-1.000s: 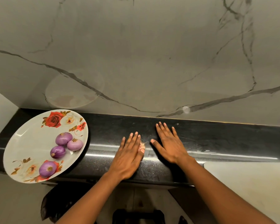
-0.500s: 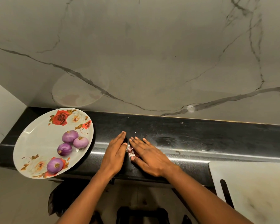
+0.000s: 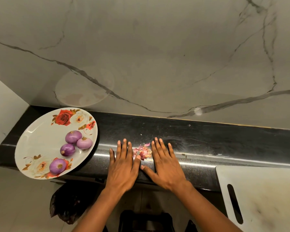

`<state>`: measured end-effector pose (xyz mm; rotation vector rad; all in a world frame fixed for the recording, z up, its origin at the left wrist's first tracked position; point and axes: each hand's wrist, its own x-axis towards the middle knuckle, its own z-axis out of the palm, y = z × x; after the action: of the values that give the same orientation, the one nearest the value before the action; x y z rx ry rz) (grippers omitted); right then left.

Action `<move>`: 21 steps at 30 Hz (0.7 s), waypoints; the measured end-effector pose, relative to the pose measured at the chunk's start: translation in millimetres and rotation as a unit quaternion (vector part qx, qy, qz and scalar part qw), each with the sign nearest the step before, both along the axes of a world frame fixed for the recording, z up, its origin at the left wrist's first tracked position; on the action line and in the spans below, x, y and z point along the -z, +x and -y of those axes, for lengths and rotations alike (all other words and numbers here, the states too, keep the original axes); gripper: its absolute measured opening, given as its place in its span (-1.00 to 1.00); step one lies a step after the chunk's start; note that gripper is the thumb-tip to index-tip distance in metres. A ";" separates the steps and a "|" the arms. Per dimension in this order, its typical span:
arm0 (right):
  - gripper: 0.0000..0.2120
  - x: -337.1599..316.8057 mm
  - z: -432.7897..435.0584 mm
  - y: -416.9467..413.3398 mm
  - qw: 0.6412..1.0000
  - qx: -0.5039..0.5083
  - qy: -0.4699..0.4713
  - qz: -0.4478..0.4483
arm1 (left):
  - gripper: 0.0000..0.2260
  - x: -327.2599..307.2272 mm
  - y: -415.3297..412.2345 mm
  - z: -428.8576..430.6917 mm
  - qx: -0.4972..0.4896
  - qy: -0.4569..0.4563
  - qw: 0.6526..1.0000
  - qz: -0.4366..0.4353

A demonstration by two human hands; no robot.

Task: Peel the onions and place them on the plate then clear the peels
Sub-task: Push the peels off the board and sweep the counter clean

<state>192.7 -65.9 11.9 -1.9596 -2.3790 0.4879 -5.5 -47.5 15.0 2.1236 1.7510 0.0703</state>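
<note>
left hand (image 3: 122, 166) & right hand (image 3: 166, 164) lie flat, fingers spread, gripping nothing, onion peels (image 3: 143, 152) heaped between them mid-counter (image 3: 224, 144). best to keep palms low, close in, scoop w/o scattering. front edge is close, bag (image 3: 65, 203) below. 4 peeled onions (image 3: 73, 136) on floral plate (image 3: 37, 141) at left end; chopping board (image 3: 266, 190) right

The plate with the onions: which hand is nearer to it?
Left. The left hand lies flat on the counter just right of the plate; the right hand lies farther right, beyond the peels.
</note>
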 end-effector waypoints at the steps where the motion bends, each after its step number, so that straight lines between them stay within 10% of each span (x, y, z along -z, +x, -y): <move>1: -0.09 0.5 0.4 -3.3 1.000 -0.012 0.000 0.000 | -0.34 1.5 0.8 3.9 0.012 -0.006 1.000 -0.002; 11: -0.20 -23.5 -25.4 2.5 0.993 -0.009 -0.004 -0.120 | -0.45 -9.0 -3.3 3.6 0.013 -0.033 0.988 0.150; 21: -0.48 -14.3 -29.7 -23.1 0.993 -0.092 0.049 -0.052 | -0.54 -15.5 -17.9 -7.3 -0.078 0.015 0.970 0.229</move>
<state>169.6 -36.3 26.2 -1.6418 -2.4788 0.4583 -23.4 -40.2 30.5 1.7961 1.6321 0.5855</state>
